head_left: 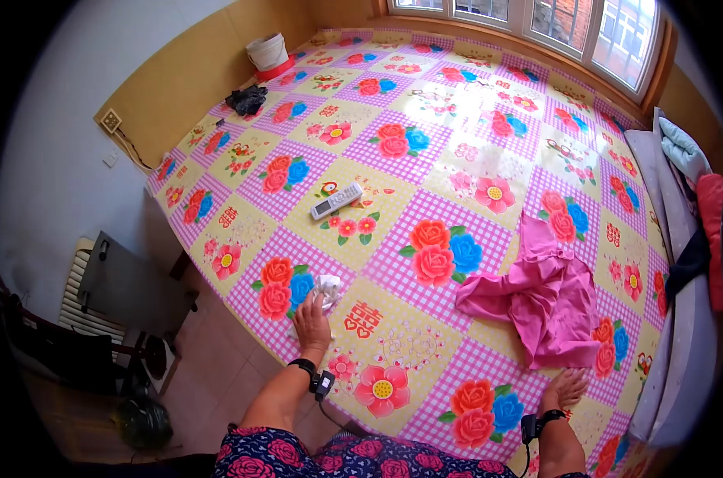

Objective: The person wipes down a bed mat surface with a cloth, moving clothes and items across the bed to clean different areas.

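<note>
In the head view, two bare hands are over one flowered cover (437, 307) with a checked pattern. The left hand (312, 323) has its fingers on the near edge of one crumpled white cloth (328, 288); the fingers lie close together, and I cannot tell whether they grip it or only press on it. The right hand (567, 387) is spread with its palm down and holds nothing, just beside the lower edge of one pink cloth (549, 295); I cannot tell whether the fingertips touch it. The pink cloth lies rumpled on the cover, right of the middle, well apart from the white cloth. Each wrist wears a black band, so there are two: one on the left (302, 365), one on the right (552, 417).

One remote control (336, 201) lies slantwise on the cover, beyond the white cloth, its screen end toward the near left. Farther back on the left are one black bag (246, 99), crumpled, and one white bucket (267, 52) with one red basin (275, 70) at its foot. One window (552, 28) shows four panes at the far side. Along the right edge lie one pale blue bundle (683, 145) and one red cloth (710, 231)
</note>
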The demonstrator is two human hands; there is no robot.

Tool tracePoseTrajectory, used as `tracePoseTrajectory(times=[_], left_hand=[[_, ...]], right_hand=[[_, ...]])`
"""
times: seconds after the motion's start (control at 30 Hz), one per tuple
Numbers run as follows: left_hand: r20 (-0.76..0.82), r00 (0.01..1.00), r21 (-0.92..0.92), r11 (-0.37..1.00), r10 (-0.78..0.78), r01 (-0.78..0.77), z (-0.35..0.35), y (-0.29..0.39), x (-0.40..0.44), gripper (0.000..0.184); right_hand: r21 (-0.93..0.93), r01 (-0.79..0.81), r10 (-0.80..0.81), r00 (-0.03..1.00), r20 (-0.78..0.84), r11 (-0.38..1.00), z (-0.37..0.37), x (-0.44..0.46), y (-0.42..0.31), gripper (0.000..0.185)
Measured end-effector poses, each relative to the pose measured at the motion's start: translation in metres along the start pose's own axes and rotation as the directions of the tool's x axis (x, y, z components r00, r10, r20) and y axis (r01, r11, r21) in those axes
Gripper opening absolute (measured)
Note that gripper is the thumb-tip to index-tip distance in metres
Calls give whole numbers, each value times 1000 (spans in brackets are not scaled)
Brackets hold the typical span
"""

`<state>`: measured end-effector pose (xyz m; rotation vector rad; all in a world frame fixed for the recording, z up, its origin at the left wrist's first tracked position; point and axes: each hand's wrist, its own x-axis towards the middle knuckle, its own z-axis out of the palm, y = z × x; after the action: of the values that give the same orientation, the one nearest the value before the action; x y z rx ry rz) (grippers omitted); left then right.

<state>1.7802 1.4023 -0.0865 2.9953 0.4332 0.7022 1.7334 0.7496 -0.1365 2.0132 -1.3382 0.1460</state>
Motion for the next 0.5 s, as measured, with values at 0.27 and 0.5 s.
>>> tracePoseTrajectory(times=[0.27,0.5], left_hand=[[-23,1000,1,1000,-19,19,-6,5,4,50],[38,999,-16,999,-30,31,-6,5,3,55]], right_hand=[[25,1,0,1000,-32,1000,-11,1,3,51],[68,6,9,978,-208,998,-2,0,4,46]])
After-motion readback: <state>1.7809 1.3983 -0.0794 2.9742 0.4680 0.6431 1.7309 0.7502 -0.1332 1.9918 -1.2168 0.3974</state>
